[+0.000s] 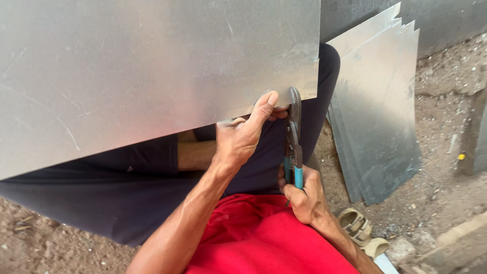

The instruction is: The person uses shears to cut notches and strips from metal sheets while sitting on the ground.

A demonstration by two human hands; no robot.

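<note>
A large grey metal sheet lies across my lap and fills the upper left of the view. My left hand grips its near edge, thumb on top and fingers underneath. My right hand is closed around the teal handles of metal snips. The snips' jaws stand upright and bite into the sheet's near edge, just right of my left thumb.
A stack of cut metal sheets lies on the dirt ground to the right. A beige sandal sits by my right side. I wear dark trousers and a red shirt. A concrete edge runs at lower right.
</note>
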